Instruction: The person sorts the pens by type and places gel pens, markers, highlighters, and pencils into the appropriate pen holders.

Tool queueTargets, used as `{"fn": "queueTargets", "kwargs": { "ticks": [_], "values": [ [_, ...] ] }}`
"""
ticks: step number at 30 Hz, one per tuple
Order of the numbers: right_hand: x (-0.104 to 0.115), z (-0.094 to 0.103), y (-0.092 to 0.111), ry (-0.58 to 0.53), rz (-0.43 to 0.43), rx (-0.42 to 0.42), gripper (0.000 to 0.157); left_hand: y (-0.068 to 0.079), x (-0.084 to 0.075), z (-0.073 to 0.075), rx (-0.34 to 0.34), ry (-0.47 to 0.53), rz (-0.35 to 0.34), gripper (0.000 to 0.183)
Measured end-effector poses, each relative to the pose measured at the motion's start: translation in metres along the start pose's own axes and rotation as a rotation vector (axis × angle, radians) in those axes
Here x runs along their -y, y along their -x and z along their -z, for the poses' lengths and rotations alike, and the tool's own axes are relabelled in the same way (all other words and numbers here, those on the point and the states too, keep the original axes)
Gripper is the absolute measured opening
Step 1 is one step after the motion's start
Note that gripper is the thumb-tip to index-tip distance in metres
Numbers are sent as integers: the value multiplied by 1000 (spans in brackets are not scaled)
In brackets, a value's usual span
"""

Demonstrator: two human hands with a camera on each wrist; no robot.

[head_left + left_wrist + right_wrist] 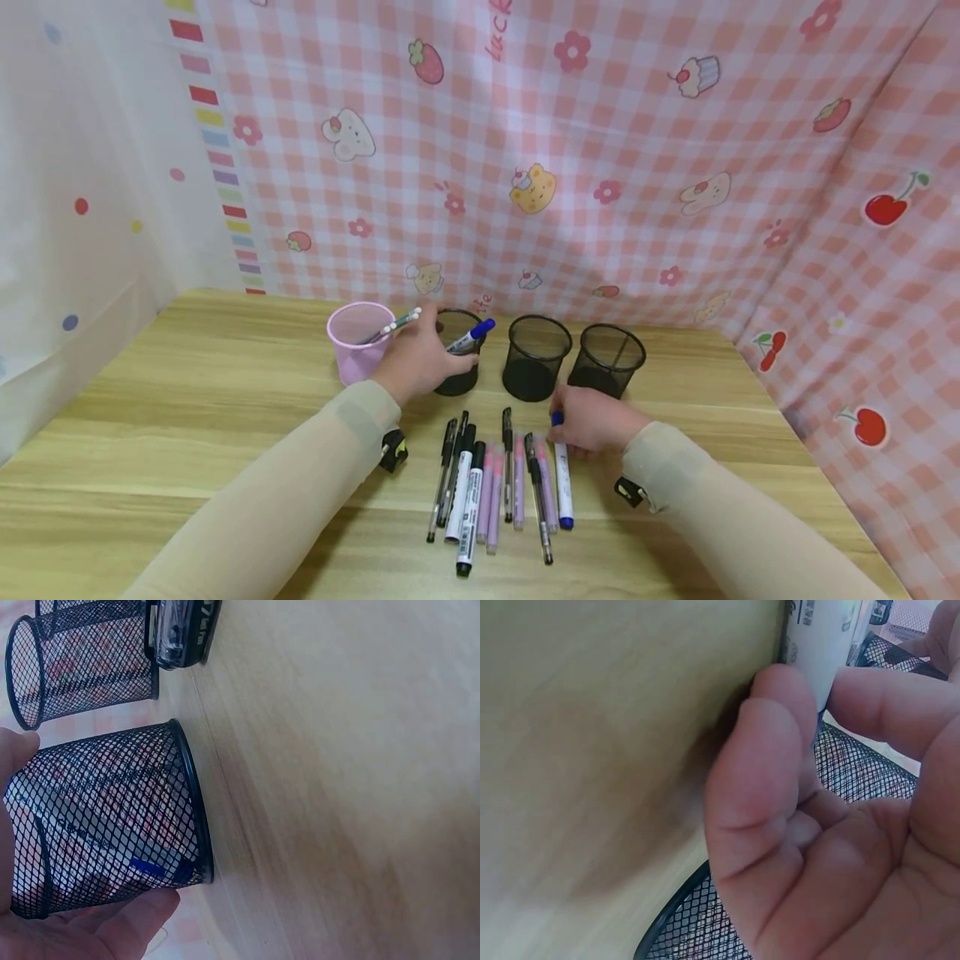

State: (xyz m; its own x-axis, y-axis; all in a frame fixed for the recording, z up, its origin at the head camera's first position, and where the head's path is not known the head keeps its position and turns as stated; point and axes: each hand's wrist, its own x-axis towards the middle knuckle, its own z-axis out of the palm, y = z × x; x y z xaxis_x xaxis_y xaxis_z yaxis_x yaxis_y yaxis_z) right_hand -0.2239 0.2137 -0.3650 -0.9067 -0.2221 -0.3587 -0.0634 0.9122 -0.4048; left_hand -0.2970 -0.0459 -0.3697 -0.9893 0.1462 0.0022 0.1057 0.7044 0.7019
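My left hand (422, 357) grips a black mesh pen cup (112, 802), thumb on the near side and fingers reaching round it. Inside this cup leans a white marker with a blue cap (480, 330); its shaft shows through the mesh in the left wrist view. Over on the right, my right hand (596, 419) pinches a second blue-capped white marker (564, 492) near its cap end, between thumb and fingers. That marker is at the right end of a row of pens on the table. The right wrist view shows its white barrel (821, 645) between the fingertips.
Two more black mesh cups, one in the middle (531, 379) and one at the right (609, 354), stand behind the row. A pink mesh cup (354, 360) at the left holds slim pens (401, 322). Black-capped markers (471, 508), black pens (536, 475) and light purple pens (519, 496) lie in front.
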Motion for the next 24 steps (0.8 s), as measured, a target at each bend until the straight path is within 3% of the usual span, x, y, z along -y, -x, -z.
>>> {"fn": "queueTargets", "kwargs": {
  "ticks": [24],
  "values": [
    [5,-2,-1,0,-43,7,23,-1,1,0,1,14,-6,103]
  ]
}}
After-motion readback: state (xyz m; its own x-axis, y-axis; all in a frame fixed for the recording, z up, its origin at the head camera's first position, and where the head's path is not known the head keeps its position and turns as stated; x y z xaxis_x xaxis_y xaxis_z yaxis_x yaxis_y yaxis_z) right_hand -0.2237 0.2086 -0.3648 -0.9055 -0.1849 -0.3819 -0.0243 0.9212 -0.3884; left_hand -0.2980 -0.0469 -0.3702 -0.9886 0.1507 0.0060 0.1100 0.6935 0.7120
